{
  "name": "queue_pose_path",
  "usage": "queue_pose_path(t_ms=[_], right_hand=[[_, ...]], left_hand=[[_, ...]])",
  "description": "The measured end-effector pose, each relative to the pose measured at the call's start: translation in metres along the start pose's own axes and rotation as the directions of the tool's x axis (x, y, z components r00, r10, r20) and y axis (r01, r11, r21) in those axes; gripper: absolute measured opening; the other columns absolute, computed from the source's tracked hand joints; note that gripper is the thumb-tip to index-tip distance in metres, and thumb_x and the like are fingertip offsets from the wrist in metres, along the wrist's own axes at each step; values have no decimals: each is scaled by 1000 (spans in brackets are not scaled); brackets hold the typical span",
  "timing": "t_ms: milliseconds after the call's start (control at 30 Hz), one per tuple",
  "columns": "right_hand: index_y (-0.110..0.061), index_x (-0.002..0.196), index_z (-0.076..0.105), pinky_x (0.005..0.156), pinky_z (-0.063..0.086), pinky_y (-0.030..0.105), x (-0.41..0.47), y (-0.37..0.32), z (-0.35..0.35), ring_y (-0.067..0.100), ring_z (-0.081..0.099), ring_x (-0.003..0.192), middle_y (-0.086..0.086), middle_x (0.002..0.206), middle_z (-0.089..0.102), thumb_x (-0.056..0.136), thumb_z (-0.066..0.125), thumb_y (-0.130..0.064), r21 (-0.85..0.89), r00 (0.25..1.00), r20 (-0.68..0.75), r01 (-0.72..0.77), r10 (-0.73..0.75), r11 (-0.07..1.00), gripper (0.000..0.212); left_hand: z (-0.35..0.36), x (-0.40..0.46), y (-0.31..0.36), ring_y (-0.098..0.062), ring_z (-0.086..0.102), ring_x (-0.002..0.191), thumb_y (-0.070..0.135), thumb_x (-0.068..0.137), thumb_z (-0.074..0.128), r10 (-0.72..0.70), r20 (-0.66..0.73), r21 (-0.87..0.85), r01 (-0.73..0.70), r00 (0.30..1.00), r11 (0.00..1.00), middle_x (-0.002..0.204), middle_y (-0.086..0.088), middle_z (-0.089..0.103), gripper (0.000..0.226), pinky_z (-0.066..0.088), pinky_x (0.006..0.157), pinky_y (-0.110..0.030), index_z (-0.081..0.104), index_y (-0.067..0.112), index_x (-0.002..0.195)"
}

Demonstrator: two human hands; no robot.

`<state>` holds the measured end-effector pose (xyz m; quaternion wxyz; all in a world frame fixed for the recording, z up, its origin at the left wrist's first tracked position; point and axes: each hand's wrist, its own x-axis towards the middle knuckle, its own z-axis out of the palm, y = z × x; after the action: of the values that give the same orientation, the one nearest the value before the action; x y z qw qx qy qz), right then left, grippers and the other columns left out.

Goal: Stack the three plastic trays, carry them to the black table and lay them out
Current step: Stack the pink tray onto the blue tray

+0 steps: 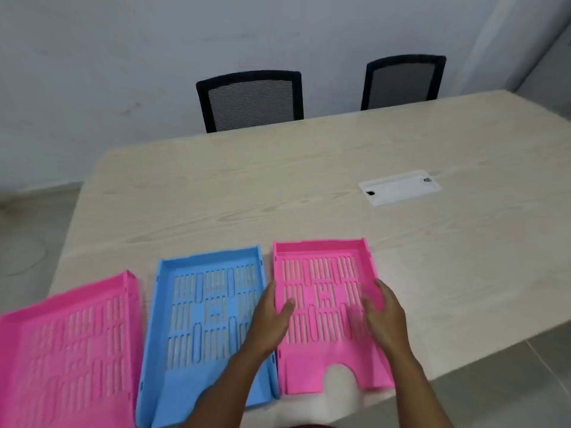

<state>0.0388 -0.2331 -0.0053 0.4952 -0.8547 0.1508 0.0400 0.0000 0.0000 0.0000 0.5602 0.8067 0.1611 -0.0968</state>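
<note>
Three slotted plastic trays lie side by side near the front edge of a light wooden table [278, 186]. One pink tray [71, 341] is at the left, a blue tray [210, 322] sits in the middle, and a second pink tray [324, 291] is at the right. My left hand [272, 316] rests on the left rim of the right pink tray, thumb inside it. At that tray's right rim is my right hand [383, 310], fingers curled over the edge and slightly blurred. The tray lies flat on the table.
A white cable cover plate [400, 186] is set into the table at the right. Two black mesh office chairs [250, 100] [403, 81] stand at the far side against a grey wall. Tiled floor shows left and right of the table.
</note>
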Motion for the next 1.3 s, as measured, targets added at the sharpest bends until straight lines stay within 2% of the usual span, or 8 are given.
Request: queue_pose_path(t_ms=[200,333,533,700,833,1000,1167,1300], right_hand=[[-9,156,37,118,35,46,1,24,-12,32,44,143,13,155,46,101,54,-17,-88,977,42,-206,210,975,58],[-9,133,62,97,54,46,6,30,-15,31,68,106,9,111,72,100,47,-10,-133,980,45,-184,191,974,36],[-18,98,73,75,61,49,7,20,-32,23,70,73,2,78,73,96,43,-5,-151,991,-11,-131,130,980,32],[-15,109,76,68,50,33,15,-21,-65,26,66,78,6,85,71,98,47,-8,-130,996,-38,-88,84,988,31],[-17,109,75,84,58,46,18,-49,-64,29,71,89,3,87,74,99,50,-15,-54,998,-20,-57,56,997,27],[-37,98,71,83,57,38,-8,-85,-6,15,72,90,-13,92,76,97,52,-12,51,996,88,14,-19,999,31],[-17,99,71,81,58,39,-45,-92,74,18,74,89,-6,92,78,95,55,-13,62,964,263,27,-43,998,18],[-25,107,71,71,52,23,-74,-98,117,4,72,89,-12,98,77,94,56,-12,79,928,363,60,-85,995,24]], left_hand=[[13,-2,-4,-16,14,150,40,97,52,-87,27,51,85,996,995,165,1,10,78,13,114,-27,6,21,157],[23,-2,-3,-17,8,151,38,96,55,-87,54,64,83,995,994,166,1,0,86,10,114,-27,-4,20,157],[18,5,7,-22,27,147,37,90,65,-119,-17,-96,116,993,989,162,-2,23,85,26,115,-36,13,21,157],[13,3,26,-20,33,144,21,90,67,-10,-42,-299,-3,999,954,160,-4,29,75,32,105,-25,26,16,154],[-10,4,39,-15,40,139,15,90,67,67,-133,-395,-115,989,912,155,-4,39,69,37,105,-20,35,11,150],[-71,-6,17,-17,49,133,7,88,67,13,-337,-446,-172,941,878,147,-11,50,59,44,100,-15,46,2,143],[-143,-29,-23,-21,57,120,-4,88,64,-66,-511,-441,-195,857,876,136,-19,58,48,47,86,-4,52,-6,134],[-183,-56,-57,-22,59,119,-2,88,64,-118,-560,-426,-163,820,890,133,-16,61,46,50,89,-13,55,-2,133]])
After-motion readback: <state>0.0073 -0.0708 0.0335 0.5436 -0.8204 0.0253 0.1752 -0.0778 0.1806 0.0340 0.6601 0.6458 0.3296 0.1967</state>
